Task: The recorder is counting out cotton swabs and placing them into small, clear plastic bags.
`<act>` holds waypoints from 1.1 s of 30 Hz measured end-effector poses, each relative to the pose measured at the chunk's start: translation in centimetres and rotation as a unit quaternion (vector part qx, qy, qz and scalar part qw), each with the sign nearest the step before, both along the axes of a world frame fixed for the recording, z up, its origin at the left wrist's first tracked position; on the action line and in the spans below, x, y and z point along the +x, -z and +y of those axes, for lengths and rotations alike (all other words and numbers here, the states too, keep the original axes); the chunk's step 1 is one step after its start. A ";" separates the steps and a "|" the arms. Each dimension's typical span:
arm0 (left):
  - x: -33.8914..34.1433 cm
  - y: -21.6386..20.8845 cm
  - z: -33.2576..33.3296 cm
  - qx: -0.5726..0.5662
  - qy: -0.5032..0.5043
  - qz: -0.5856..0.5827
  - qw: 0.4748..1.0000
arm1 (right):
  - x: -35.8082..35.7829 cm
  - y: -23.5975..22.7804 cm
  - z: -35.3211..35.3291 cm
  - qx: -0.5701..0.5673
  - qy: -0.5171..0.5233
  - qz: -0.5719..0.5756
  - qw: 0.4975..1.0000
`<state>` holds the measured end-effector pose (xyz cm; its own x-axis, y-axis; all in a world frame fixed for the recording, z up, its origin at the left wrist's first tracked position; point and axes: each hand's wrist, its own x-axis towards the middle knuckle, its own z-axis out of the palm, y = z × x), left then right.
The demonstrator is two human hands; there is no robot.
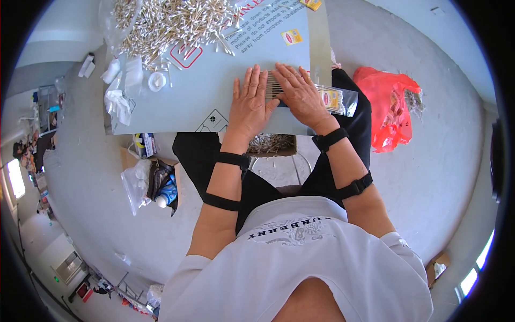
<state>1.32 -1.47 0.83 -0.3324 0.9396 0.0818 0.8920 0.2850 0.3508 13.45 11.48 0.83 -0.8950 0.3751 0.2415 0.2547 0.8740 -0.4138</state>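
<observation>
My left hand (250, 103) lies flat on the grey sheet-covered table (177, 110), its fingers stretched out and slightly apart. Opposite it, my right hand (303, 96) is also flat, with its fingers extended toward the upper left. Between the two hands, a row of cotton swabs (273, 86) is lined up side by side, partly covered by my right hand. Both hands touch the row's sides. Just right of my right hand is a clear plastic packet (338, 100) with swabs and a yellow label in it, near the table's right edge.
A large heap of loose cotton swabs (171, 27) covers the table's far left. A white tape roll (156, 81) and crumpled plastic (118, 104) are near the left edge. A yellow label card (292, 37) lies beyond my hands. On the floor, a red plastic bag (383, 107) stands to the right.
</observation>
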 end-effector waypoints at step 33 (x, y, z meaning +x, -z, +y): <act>8.2 0.5 2.9 0.000 -0.030 -0.020 0.999 | 8.4 3.1 0.9 -0.066 0.224 -0.030 0.972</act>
<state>9.54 1.39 0.34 -0.3913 0.9178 0.0675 0.8584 0.3375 0.3864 21.89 12.38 -2.31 -0.6463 0.7540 0.1171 0.6243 0.6108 -0.4870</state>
